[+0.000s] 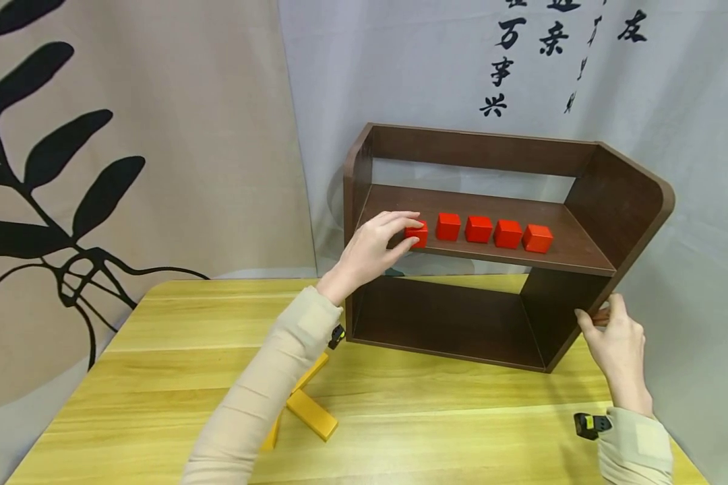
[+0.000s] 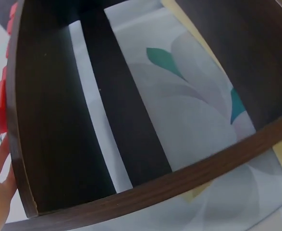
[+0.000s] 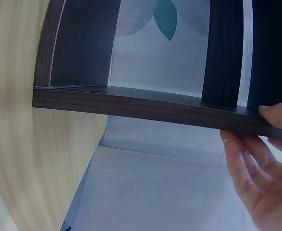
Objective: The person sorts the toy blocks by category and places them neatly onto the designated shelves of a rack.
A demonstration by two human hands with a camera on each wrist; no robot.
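Hidden and cropped parts

The left hand (image 1: 373, 248) covers part of the leftmost red cube (image 1: 418, 234); a sleeve hides most of the yellow wooden piece (image 1: 308, 409) at lower centre; the wall calligraphy (image 1: 509, 40) is cut off by the top edge.

A pale wooden worktop (image 1: 158, 377) with a streaked yellow grain fills the lower part of the head view. On it, near the front, lies a yellow wooden stand (image 1: 306, 407) made of flat crossed pieces, partly hidden. Behind the worktop on the left hangs a beige curtain (image 1: 206, 135) printed with a large black branch and leaves. To its right hangs a light grey cloth (image 1: 400, 67) with black written characters near the top; a teal leaf print (image 2: 165, 60) on it shows in both wrist views.
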